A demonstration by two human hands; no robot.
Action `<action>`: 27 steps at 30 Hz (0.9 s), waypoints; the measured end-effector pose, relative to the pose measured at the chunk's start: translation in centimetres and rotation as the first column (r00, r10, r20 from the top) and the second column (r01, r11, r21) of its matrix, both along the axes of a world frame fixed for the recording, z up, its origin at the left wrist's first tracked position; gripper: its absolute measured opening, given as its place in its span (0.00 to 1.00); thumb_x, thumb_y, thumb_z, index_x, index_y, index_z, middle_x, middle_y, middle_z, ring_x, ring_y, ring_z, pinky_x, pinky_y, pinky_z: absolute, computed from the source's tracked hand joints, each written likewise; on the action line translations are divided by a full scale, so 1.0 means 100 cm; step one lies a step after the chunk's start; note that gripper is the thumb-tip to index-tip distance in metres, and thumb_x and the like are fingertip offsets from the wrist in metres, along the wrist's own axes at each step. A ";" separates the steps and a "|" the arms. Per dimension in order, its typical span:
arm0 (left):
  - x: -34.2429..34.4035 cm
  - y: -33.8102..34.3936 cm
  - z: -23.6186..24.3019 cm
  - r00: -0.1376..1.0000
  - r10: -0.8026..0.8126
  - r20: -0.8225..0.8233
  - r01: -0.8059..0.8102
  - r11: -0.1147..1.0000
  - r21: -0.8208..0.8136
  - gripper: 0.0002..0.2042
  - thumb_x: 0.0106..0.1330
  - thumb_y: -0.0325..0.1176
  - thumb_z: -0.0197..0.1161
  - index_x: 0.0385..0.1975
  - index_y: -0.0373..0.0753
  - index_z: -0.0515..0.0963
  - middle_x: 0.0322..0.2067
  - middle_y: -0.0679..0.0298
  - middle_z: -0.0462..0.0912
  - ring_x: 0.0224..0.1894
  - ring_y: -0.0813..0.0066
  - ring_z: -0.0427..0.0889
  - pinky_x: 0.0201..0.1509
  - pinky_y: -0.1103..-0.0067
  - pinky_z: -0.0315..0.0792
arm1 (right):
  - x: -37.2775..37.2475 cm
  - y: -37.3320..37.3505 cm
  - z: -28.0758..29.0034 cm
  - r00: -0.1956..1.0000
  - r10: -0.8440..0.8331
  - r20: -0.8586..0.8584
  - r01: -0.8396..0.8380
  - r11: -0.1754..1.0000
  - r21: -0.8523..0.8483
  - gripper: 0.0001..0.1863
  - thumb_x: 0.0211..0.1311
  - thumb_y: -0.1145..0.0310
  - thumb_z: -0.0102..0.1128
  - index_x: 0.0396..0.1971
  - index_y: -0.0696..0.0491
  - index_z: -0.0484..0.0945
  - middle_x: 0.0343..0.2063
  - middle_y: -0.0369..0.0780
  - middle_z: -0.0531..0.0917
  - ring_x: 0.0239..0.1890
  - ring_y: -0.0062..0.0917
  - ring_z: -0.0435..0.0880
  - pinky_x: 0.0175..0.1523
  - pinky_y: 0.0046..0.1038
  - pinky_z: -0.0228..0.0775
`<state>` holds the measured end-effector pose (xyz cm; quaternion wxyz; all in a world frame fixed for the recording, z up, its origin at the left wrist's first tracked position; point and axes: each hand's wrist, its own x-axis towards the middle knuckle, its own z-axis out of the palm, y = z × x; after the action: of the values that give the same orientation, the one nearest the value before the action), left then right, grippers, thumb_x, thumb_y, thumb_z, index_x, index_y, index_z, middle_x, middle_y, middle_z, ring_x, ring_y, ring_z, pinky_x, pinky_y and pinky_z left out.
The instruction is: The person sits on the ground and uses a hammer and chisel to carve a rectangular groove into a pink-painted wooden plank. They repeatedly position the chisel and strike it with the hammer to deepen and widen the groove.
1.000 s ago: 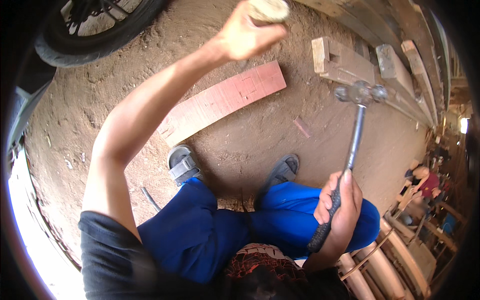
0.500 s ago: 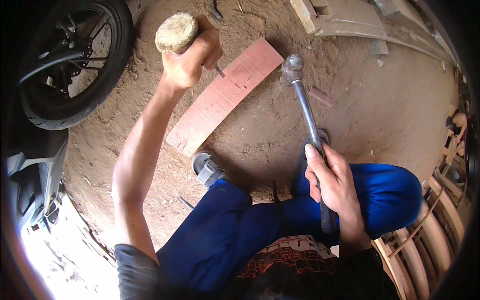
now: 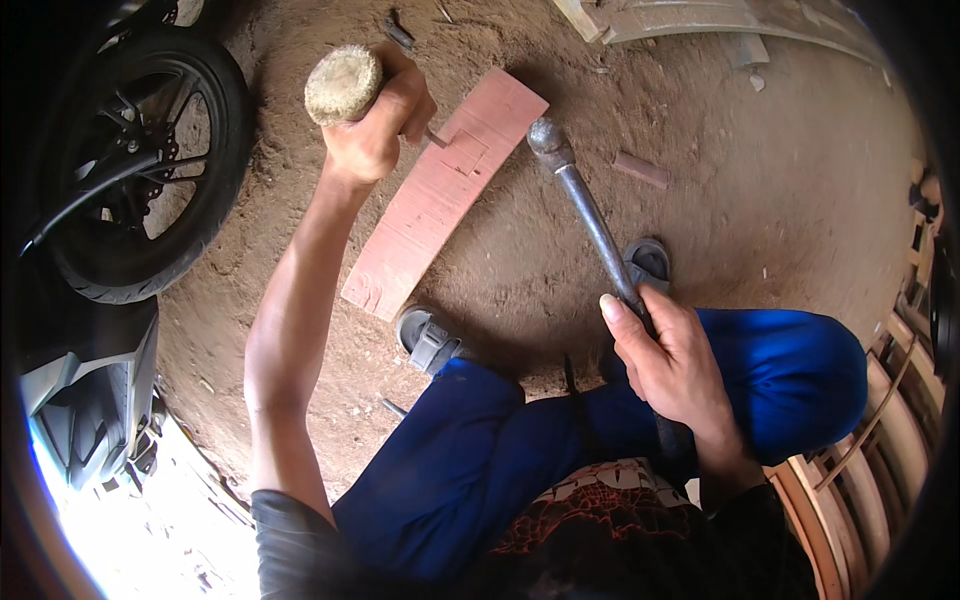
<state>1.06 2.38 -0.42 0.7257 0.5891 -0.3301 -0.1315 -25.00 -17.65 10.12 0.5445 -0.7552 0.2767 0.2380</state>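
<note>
My left hand (image 3: 375, 130) is closed round a chisel, whose pale, frayed round handle end (image 3: 343, 85) faces up. The narrow metal blade (image 3: 434, 138) comes out below my fingers and meets the reddish wooden plank (image 3: 420, 215) at a rectangular outline cut or marked on it. The plank lies slantwise on the ground. In my right hand (image 3: 668, 355) is a hammer (image 3: 600, 225) with a metal shaft and a rounded head. I grip it low on its dark handle, and the head hangs just right of the plank's far end, apart from the chisel.
A motorcycle wheel (image 3: 235, 130) stands at the left, with grey bodywork (image 3: 95, 410) below it. A small wood offcut (image 3: 641, 170) lies on the dirt floor (image 3: 770, 220). Curved wooden pieces are at the far right (image 3: 690, 18) and stacked at the near right (image 3: 870, 480).
The hammer head has swung a little left, nearer the plank's end. The view has shifted slightly. My left hand keeps the chisel at the outlined spot.
</note>
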 end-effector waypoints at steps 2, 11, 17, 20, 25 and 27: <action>-0.001 -0.005 0.000 0.999 0.030 0.017 -0.030 0.999 0.021 0.09 0.68 0.31 0.54 0.25 0.38 0.71 0.13 0.66 0.70 0.14 0.79 0.68 0.18 0.77 0.66 | 0.000 -0.001 0.002 1.000 -0.027 0.004 0.027 1.000 0.001 0.21 0.73 0.54 0.56 0.29 0.59 0.74 0.12 0.42 0.68 0.16 0.25 0.65 0.25 0.33 0.58; 0.001 -0.008 -0.002 0.998 -0.040 0.038 0.040 0.999 -0.010 0.09 0.69 0.30 0.53 0.25 0.37 0.70 0.12 0.67 0.70 0.13 0.80 0.68 0.17 0.78 0.66 | -0.006 -0.004 -0.001 1.000 0.018 -0.007 -0.018 0.999 -0.039 0.22 0.73 0.54 0.55 0.28 0.58 0.73 0.10 0.43 0.67 0.13 0.26 0.65 0.23 0.34 0.56; -0.003 -0.006 0.003 0.997 -0.033 0.068 0.028 0.997 0.071 0.08 0.67 0.28 0.46 0.24 0.36 0.66 0.13 0.61 0.72 0.14 0.75 0.67 0.19 0.77 0.66 | -0.005 -0.002 0.001 0.999 0.043 0.025 -0.041 0.996 -0.075 0.22 0.73 0.54 0.56 0.27 0.58 0.72 0.10 0.45 0.68 0.12 0.32 0.67 0.22 0.36 0.56; -0.004 -0.004 0.002 0.996 -0.005 0.086 -0.003 0.996 0.089 0.08 0.67 0.28 0.47 0.24 0.36 0.66 0.13 0.61 0.71 0.15 0.75 0.68 0.19 0.76 0.66 | -0.007 -0.002 -0.002 0.995 0.062 0.073 -0.055 0.994 -0.095 0.22 0.73 0.54 0.56 0.26 0.58 0.71 0.11 0.47 0.69 0.13 0.40 0.70 0.23 0.38 0.57; -0.015 -0.006 0.005 0.998 0.027 0.050 -0.031 0.996 0.089 0.08 0.66 0.28 0.49 0.24 0.36 0.65 0.14 0.60 0.70 0.15 0.74 0.67 0.19 0.76 0.63 | -0.014 -0.003 -0.010 0.981 0.107 0.160 -0.077 0.980 -0.183 0.22 0.72 0.55 0.57 0.25 0.59 0.70 0.13 0.50 0.71 0.17 0.48 0.73 0.25 0.42 0.59; -0.015 -0.004 0.004 0.999 0.025 0.034 -0.028 0.996 0.085 0.08 0.66 0.27 0.49 0.24 0.37 0.64 0.14 0.60 0.69 0.15 0.74 0.65 0.20 0.76 0.62 | -0.007 -0.004 -0.002 0.994 0.083 0.074 -0.074 0.990 -0.119 0.22 0.72 0.56 0.57 0.25 0.59 0.70 0.13 0.51 0.72 0.18 0.49 0.74 0.26 0.43 0.60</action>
<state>-0.40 1.98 -0.06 0.6959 0.6261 -0.3282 -0.1265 -25.72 -18.06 9.89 0.5004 -0.8048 0.2382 0.2127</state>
